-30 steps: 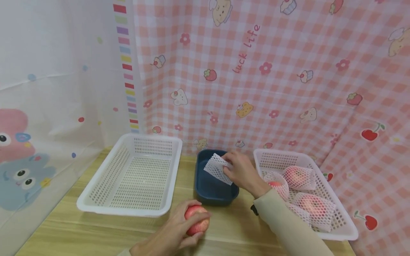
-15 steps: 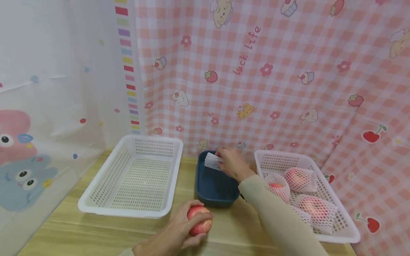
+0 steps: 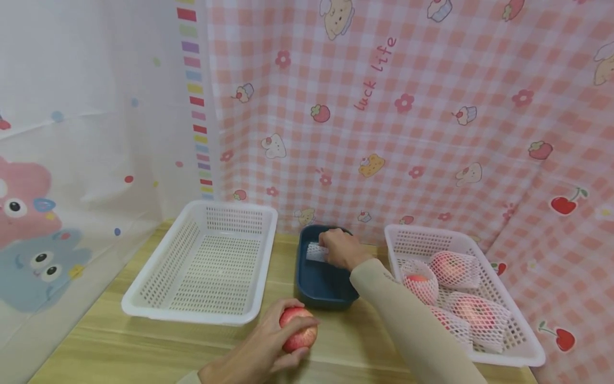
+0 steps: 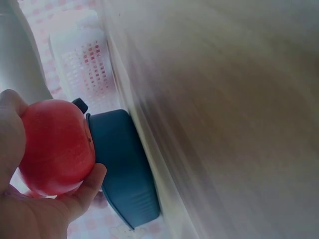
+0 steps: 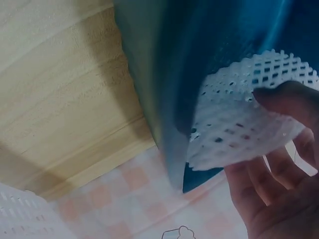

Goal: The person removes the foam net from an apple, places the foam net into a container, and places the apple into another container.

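Wooden table (image 3: 144,346), pink checked backdrop. Right hand (image 3: 341,249) pinches white foam net (image 3: 316,252) low inside blue tray (image 3: 320,288), at its far end. Left hand (image 3: 261,349) grips bare red apple (image 3: 298,330) on the table just in front of the tray. Empty white basket (image 3: 158,309) lies left; basket of netted apples (image 3: 527,352) right.

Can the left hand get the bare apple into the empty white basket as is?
Probably yes. The left hand grips the apple just in front of the empty white basket; nothing stands between them.
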`<move>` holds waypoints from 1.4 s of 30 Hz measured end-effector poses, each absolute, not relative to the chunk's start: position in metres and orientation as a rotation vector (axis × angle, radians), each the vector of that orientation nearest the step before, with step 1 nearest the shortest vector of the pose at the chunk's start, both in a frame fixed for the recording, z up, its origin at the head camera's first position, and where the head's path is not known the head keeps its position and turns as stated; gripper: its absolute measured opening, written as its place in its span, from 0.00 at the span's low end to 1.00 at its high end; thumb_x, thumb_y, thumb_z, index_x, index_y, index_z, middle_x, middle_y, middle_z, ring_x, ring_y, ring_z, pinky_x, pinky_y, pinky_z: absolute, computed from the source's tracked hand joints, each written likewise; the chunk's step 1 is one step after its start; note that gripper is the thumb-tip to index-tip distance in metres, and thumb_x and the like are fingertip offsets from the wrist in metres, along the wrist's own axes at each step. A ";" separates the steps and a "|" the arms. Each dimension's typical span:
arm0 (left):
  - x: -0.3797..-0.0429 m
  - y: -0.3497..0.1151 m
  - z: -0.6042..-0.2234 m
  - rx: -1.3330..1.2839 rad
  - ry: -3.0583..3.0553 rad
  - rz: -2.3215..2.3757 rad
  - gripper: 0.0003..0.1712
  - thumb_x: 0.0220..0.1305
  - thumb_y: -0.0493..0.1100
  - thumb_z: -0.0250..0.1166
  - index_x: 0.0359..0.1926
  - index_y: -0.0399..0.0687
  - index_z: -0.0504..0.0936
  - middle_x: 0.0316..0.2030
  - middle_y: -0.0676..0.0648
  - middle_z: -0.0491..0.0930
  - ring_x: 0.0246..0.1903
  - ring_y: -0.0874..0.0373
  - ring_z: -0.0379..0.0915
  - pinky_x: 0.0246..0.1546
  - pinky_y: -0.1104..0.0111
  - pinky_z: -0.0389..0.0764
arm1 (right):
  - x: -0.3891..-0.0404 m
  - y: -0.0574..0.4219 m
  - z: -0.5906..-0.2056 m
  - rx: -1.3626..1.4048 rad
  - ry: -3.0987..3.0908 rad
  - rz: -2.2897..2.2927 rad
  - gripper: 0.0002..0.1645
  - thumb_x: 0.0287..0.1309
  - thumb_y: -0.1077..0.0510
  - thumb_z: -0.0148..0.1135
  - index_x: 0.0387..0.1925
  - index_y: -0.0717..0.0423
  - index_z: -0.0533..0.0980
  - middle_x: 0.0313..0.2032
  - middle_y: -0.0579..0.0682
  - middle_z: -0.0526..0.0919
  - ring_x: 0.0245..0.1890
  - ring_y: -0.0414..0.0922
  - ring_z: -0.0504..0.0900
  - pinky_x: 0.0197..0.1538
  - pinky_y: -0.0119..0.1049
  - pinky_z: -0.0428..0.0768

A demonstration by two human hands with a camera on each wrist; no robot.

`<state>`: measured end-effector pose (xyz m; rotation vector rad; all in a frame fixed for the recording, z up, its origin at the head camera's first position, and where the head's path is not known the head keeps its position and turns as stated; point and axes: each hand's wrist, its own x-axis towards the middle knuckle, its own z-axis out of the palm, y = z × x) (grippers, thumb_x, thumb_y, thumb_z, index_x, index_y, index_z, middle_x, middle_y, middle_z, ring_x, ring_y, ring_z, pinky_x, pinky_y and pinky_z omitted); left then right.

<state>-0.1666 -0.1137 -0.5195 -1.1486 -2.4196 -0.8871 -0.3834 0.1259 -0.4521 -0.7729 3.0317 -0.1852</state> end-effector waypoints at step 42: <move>-0.159 -0.126 -0.488 -0.980 -2.443 -1.029 0.32 0.83 0.47 0.71 0.81 0.72 0.77 0.74 0.47 0.72 0.65 0.55 0.78 0.58 0.66 0.91 | -0.340 0.136 -0.432 -0.844 2.752 -0.385 0.16 0.78 0.55 0.77 0.61 0.55 0.92 0.61 0.56 0.95 0.65 0.55 0.92 0.69 0.55 0.91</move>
